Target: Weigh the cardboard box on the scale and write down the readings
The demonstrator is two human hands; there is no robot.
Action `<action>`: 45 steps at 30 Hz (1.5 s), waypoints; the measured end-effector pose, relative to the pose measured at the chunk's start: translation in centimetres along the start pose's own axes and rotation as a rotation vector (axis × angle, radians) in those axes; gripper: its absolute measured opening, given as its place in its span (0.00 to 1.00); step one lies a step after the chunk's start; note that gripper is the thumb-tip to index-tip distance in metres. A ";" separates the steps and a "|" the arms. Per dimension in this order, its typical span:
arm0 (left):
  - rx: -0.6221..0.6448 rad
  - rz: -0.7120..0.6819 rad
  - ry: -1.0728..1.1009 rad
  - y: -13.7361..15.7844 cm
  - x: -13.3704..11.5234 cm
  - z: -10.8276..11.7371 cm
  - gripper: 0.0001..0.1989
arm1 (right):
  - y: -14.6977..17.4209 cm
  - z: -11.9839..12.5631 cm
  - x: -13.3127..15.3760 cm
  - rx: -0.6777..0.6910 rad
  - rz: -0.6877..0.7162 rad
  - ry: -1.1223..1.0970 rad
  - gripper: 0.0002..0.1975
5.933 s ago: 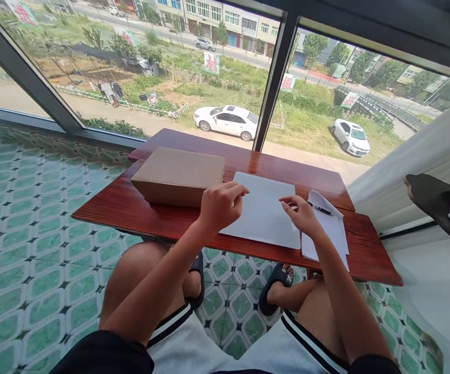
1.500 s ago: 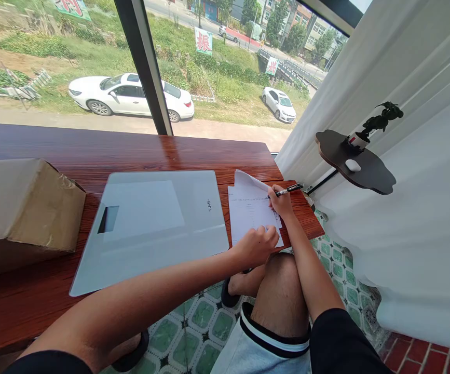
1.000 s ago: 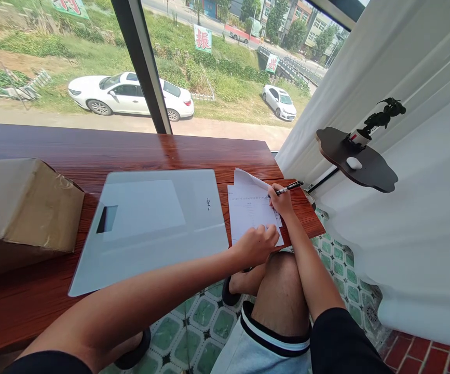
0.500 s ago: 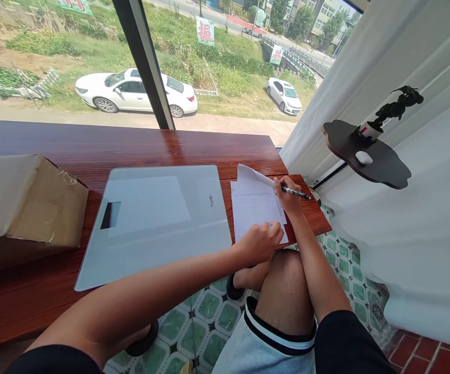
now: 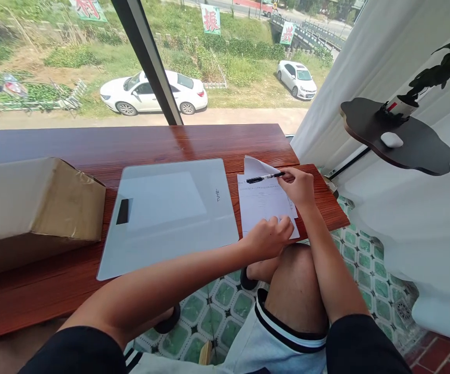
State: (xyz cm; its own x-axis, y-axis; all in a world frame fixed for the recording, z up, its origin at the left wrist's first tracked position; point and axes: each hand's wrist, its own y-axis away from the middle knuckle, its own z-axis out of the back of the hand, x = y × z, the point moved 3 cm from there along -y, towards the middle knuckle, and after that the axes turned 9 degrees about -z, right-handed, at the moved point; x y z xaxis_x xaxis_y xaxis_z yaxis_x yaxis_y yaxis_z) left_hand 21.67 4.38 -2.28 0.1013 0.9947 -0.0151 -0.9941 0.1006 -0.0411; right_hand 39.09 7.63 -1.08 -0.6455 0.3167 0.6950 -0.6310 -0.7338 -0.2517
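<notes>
My right hand (image 5: 298, 188) grips a black pen (image 5: 264, 178) near one end between thumb and fingers. The pen lies nearly level over the upper part of a white paper sheet (image 5: 266, 200), its other end pointing left. Fine lines of writing run across the sheet, and its top right part curls up beside the hand. My left hand (image 5: 270, 237) rests on the sheet's lower edge with its fingers curled in. Whether those fingers pinch the paper is hidden.
Left of the paper lies a large glossy pale-blue panel (image 5: 170, 218) on the red-brown wooden table (image 5: 225, 141). A cardboard box (image 5: 67, 205) stands farther left. A dark wavy shelf (image 5: 423, 143) at the right bears a potted plant (image 5: 401, 106) and a white mouse-like object (image 5: 392, 139).
The pen has swung from pointing right to pointing left over the sheet, and my right hand has turned with it. My left hand stays on the paper. The view has shifted slightly.
</notes>
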 end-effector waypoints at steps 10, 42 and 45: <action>0.004 0.001 -0.023 0.1 0.1 -0.4 0.18 | -0.6 -1.5 -0.7 0.055 -0.094 0.160 0.13; -0.134 -0.058 -0.297 12.0 1.2 5.2 0.08 | 1.4 -4.6 3.3 -0.028 0.136 0.453 0.24; -0.250 0.038 -0.412 14.8 2.4 7.2 0.06 | 1.8 -5.1 3.4 -0.031 0.192 0.465 0.24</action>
State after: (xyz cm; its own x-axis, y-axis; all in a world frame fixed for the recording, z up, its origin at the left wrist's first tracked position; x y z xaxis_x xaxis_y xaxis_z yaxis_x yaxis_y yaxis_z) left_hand 6.91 8.36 4.29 -0.0091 0.9274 0.3740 -0.9518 0.1066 -0.2876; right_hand 33.55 10.46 -2.62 -0.8703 0.4169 0.2622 -0.4897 -0.7894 -0.3702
